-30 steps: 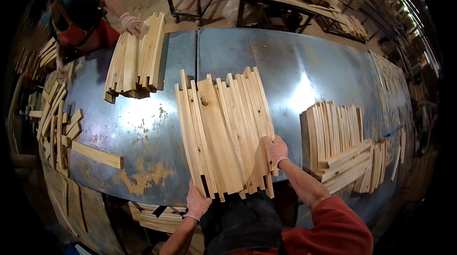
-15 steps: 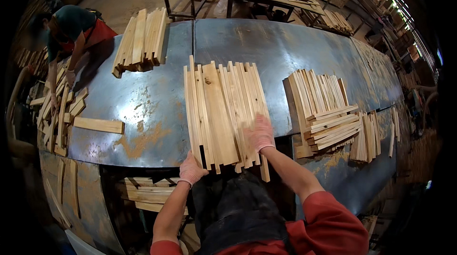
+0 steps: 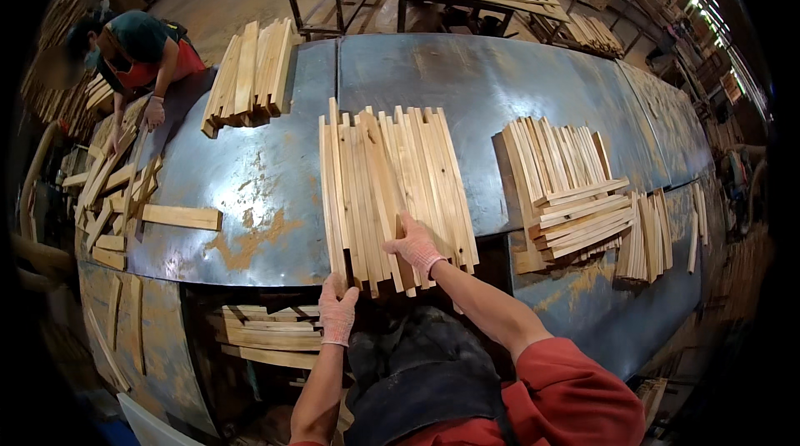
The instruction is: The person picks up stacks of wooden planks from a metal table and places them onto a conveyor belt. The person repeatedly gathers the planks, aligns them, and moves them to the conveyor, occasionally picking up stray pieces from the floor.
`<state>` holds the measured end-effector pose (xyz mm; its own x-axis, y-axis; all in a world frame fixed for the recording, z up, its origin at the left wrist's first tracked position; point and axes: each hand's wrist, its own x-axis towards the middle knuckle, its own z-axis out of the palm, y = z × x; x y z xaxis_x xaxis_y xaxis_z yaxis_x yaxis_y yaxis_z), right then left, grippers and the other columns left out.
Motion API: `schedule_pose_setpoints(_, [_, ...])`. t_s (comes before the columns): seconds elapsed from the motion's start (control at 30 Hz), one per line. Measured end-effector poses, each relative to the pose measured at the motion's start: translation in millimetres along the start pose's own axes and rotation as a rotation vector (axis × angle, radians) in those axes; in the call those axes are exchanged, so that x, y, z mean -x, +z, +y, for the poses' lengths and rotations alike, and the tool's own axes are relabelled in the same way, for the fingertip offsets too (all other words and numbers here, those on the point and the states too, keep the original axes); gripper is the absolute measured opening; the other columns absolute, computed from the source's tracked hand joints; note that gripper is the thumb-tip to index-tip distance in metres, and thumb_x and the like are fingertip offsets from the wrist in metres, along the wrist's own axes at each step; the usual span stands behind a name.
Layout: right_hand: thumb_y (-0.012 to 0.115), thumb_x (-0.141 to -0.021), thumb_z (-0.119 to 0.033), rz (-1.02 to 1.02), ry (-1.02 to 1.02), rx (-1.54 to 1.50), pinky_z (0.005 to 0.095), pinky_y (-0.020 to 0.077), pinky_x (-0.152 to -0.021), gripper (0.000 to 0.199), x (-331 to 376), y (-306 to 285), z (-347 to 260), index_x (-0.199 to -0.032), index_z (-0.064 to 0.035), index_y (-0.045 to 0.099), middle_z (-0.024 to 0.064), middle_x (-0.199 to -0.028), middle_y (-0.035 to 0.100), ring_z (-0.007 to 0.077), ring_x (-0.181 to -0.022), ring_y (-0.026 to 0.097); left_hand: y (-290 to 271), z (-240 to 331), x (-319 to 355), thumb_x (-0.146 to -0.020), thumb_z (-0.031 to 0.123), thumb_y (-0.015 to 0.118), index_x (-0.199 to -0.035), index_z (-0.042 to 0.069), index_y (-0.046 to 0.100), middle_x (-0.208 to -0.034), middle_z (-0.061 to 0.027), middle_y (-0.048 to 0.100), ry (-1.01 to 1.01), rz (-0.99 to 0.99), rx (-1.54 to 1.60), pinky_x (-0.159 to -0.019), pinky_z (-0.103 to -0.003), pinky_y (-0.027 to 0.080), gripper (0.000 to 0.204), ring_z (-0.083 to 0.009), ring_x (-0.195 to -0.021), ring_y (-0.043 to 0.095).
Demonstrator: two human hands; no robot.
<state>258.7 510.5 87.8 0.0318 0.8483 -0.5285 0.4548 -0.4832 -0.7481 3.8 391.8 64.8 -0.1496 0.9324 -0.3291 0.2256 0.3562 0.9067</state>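
Observation:
A row of pale wooden slats (image 3: 433, 171) lies side by side on the metal table in front of me. My right hand (image 3: 414, 248), in a thin pinkish work glove, is closed on one slat (image 3: 379, 154) in the middle of the row, which lies at a slight slant to its neighbours. At the row's near left corner, my left hand (image 3: 337, 313), gloved alike, has its fingers closed around the slat ends. A dark gap shows between slats just above it. The fingertips of the left hand are partly hidden by wood.
Stacks of slats stand at the back left (image 3: 250, 71) and on the right (image 3: 554, 163). One board (image 3: 181, 217) lies on the metal table (image 3: 467, 71) at left. A co-worker (image 3: 146, 50) handles a loose slat pile (image 3: 108, 179). More slats (image 3: 271, 336) sit below the table edge.
My right hand has moved left from the row's right side onto a middle slat. That wide slat has tipped from flat toward its edge. The co-worker's hands have shifted over the pile.

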Motion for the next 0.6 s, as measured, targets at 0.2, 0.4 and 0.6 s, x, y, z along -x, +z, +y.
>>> schedule_pose_setpoints(0.2, [0.081, -0.09, -0.003, -0.202, -0.052, -0.86, 0.0364, 0.0591, -0.095, 0.094, 47, -21, 34, -0.171, -0.0077, 0.033, 0.0141, -0.135, 0.07, 0.0238, -0.113, 0.068, 67, 42, -7, -0.096, 0.021, 0.077, -0.145, -0.005, 0.065, -0.142, -0.0213, 0.071, -0.002, -0.211, 0.07, -0.113, -0.04, 0.052, 0.057, -0.0295, -0.132, 0.068])
schedule_pose_setpoints(0.4, [0.07, -0.087, 0.002, -0.196, -0.058, -1.003, 0.0336, 0.0529, -0.103, 0.105, 96, -65, 51, -0.176, 0.0006, 0.013, 0.0147, -0.148, 0.061, 0.0226, -0.119, 0.063, 153, 116, -22, -0.098, 0.021, 0.075, -0.164, -0.001, 0.039, -0.133, -0.0184, 0.072, -0.21, -0.41, 0.263, -0.099, -0.039, 0.059, 0.079, -0.0296, -0.116, 0.071])
schedule_pose_setpoints(0.6, [0.084, -0.089, -0.022, 0.2, -0.167, -0.383, 0.0371, 0.0512, -0.114, 0.093, 122, -145, 116, -0.169, -0.0056, 0.04, 0.0201, -0.159, 0.059, 0.0258, -0.134, 0.064, 247, 109, -66, -0.092, 0.014, 0.073, -0.134, 0.0, 0.06, -0.103, -0.0121, 0.074, 0.136, -0.597, -0.203, -0.072, -0.039, 0.06, 0.046, -0.0232, -0.087, 0.072])
